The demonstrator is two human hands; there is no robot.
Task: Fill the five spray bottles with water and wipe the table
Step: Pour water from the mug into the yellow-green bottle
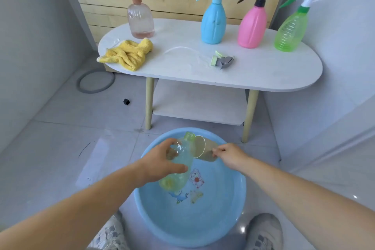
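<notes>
We note the blue basin on the floor between two shoes, both cut off by the lower edge of the view. Over the basin's far half, the left hand wraps its fingers and thumb round the open bottle, which lies tilted with its neck pointing away. Just right of that neck, the right hand pinches a tan cup, tipped with its mouth at the bottle's opening.

We judge the step in hand to be pouring water into the last bottle. To do it well, hold the neck over the basin so that spill falls inside, bring the bottle nearer upright, and tip the cup slowly.

Beyond the basin stands the white table. It carries:
- the detached spray head;
- a yellow cloth;
- the clear spray bottle, blue spray bottle, pink spray bottle and green spray bottle, each with its head on.

We cannot make out the basin's water level, the cup's contents or any stream. The fill of the blue and pink bottles is hidden.
</notes>
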